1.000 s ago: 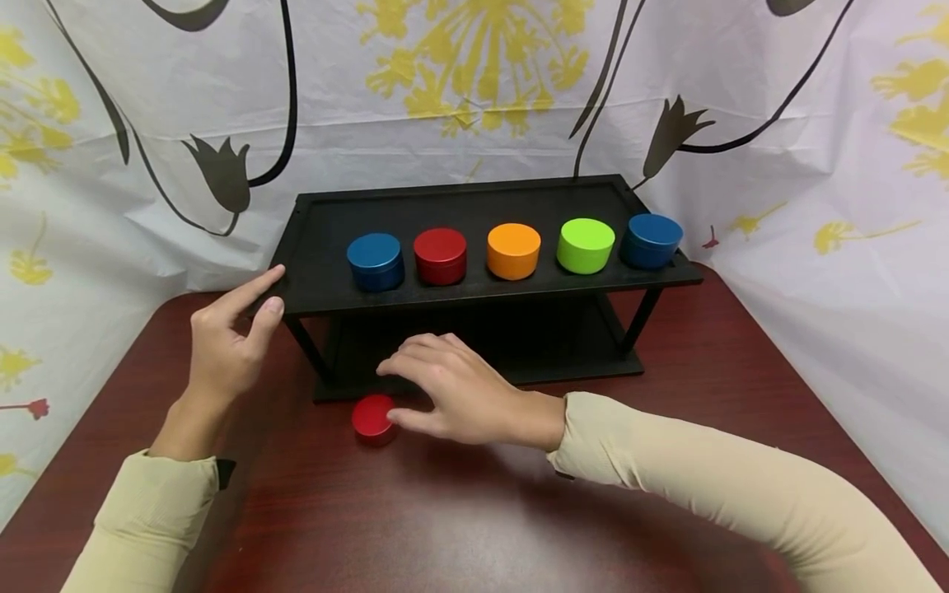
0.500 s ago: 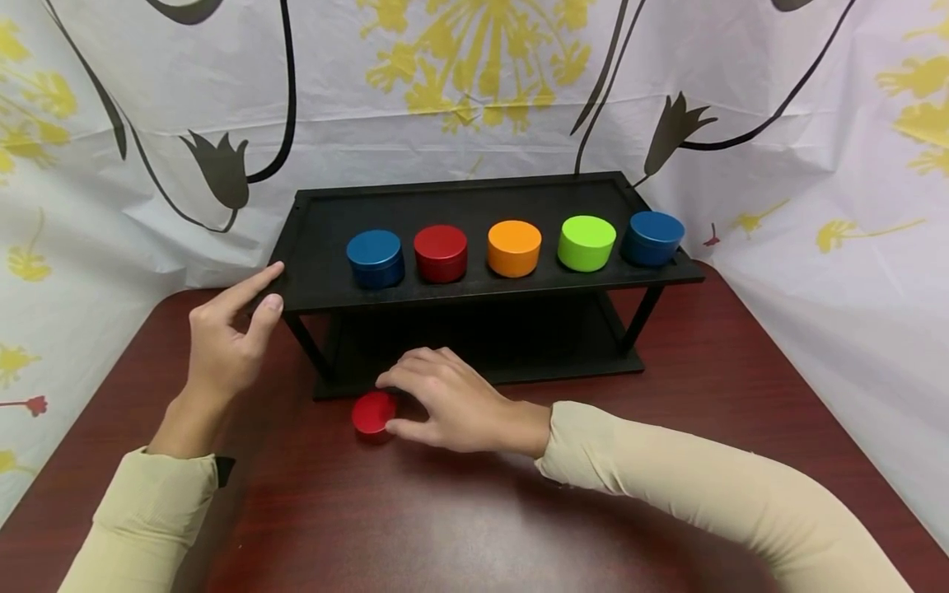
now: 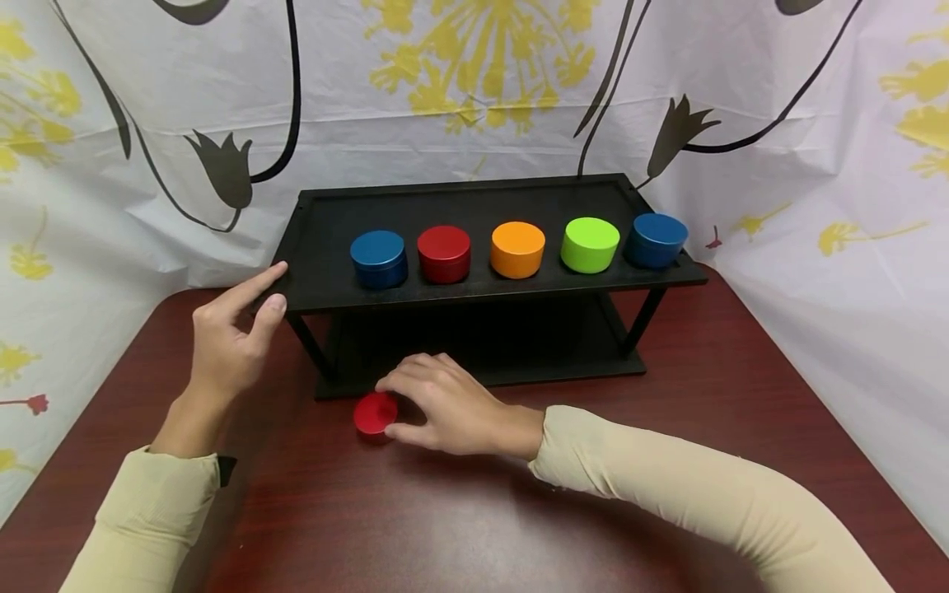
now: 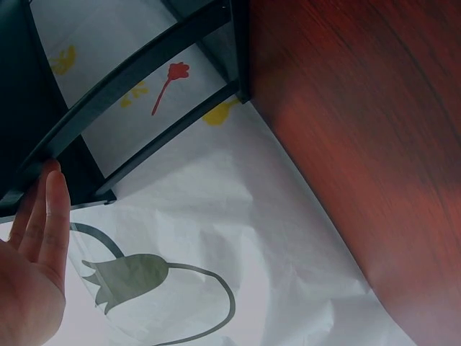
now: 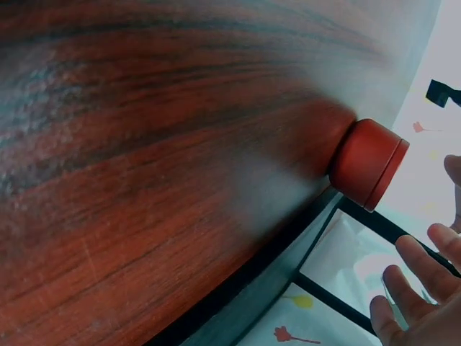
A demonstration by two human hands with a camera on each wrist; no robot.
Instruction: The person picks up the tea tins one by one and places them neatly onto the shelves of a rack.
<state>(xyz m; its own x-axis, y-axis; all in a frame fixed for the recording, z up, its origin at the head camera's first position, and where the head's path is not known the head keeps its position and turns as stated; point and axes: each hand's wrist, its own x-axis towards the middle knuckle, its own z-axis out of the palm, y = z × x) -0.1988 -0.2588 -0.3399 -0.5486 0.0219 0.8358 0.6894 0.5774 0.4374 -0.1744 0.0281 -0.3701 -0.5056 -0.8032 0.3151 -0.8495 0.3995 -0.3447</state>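
A small round red tin (image 3: 375, 414) stands on the table just in front of the black two-tier shelf (image 3: 319, 198). My right hand (image 3: 445, 403) is beside it, thumb and index fingertips at its right edge in the head view. From the right wrist, a gap shows between the spread fingers (image 5: 414, 267) and the red tin (image 5: 366, 164). My left hand (image 3: 231, 342) is at the shelf's left front corner, with index finger and thumb extended. Straight fingers (image 4: 54, 223) lie against the shelf's edge in the left wrist view.
Along the shelf's top stand a blue tin (image 3: 379, 260), a red tin (image 3: 444, 255), an orange tin (image 3: 516, 250), a lime green tin (image 3: 589, 245) and another blue tin (image 3: 656, 240). A patterned white curtain (image 3: 445, 148) hangs behind the dark red table (image 3: 415, 527).
My right hand has come down and slightly left, bringing its thumb and index finger to the red tin's edge. The left hand stays at the shelf corner.
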